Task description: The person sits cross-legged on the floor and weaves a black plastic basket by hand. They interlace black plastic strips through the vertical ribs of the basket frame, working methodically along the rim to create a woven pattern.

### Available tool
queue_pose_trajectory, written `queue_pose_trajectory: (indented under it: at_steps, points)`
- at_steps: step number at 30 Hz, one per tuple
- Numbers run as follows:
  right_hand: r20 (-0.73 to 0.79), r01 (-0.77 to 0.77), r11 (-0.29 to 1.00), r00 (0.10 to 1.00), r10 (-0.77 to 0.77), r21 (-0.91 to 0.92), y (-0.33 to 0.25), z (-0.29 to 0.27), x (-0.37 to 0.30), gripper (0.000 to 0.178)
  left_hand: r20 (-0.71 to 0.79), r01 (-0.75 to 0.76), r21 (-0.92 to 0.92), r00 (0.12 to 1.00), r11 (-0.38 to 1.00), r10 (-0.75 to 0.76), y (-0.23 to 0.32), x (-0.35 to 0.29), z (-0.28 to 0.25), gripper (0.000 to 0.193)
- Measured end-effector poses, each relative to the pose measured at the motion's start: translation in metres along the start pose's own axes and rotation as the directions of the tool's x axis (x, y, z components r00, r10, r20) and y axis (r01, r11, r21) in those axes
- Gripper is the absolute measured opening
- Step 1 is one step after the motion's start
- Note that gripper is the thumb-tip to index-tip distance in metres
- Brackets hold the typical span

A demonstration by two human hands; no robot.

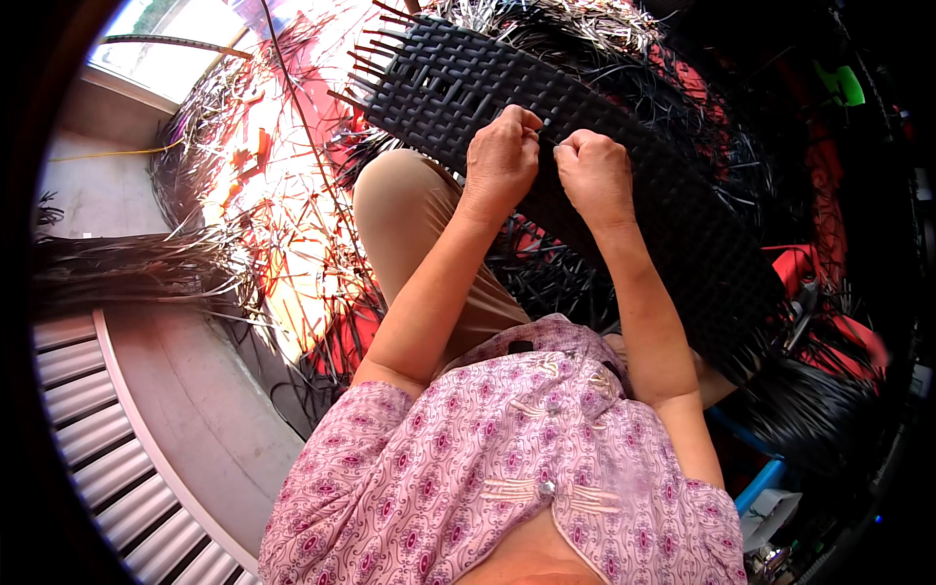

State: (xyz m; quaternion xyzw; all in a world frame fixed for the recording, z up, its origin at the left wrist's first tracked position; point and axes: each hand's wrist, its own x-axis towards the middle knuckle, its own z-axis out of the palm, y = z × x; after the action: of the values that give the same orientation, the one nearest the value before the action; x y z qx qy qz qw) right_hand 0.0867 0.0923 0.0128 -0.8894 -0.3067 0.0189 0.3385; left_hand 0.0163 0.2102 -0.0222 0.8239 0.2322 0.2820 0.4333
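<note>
A long panel woven from flat black strips (434,83) slants across my lap, from the far left to the near right. Loose strip ends stick out at its far left end. Over the middle of the panel, my left hand (503,161) is closed with its thumb and fingers pressed together. Close beside it, a small gap away, my right hand (596,177) is closed in the same way. What the fingers pinch is too small and dark to make out against the black weave. The panel's near right part lies in shadow.
Loose strips (283,219) lie heaped on the red floor covering, left of my knee (400,210). A dark bundle of strips (127,268) lies at the left, by a white slatted surface (107,429). Another black bundle (809,405) is at the right, near a blue bar (760,486).
</note>
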Motion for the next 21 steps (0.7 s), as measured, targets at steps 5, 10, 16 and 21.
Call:
queue_pose_trajectory:
  at_steps: [5, 10, 16, 21]
  points:
    - [-0.009, 0.052, 0.982, 0.998, -0.054, -0.180, 0.004, 0.012, 0.005, 0.022, -0.030, -0.081, -0.015, 0.996, 0.997, 0.081, 0.002, -0.001, 0.000, 0.011]
    - [-0.015, 0.027, 0.991, 0.999, -0.029, -0.133, 0.007, 0.028, 0.012, 0.015, -0.003, -0.155, 0.029, 0.988, 0.987, 0.155, -0.004, -0.001, -0.005, 0.010]
    - [-0.001, -0.010, 0.994, 1.000, 0.010, -0.105, 0.007, 0.021, 0.016, 0.016, 0.037, 0.011, -0.233, 0.999, 0.972, -0.002, 0.010, 0.001, -0.005, 0.014]
    - [-0.009, -0.035, 0.994, 0.999, 0.034, -0.102, 0.002, 0.020, 0.014, 0.015, 0.094, 0.083, -0.369, 0.994, 0.926, -0.051, -0.021, 0.007, -0.001, 0.011]
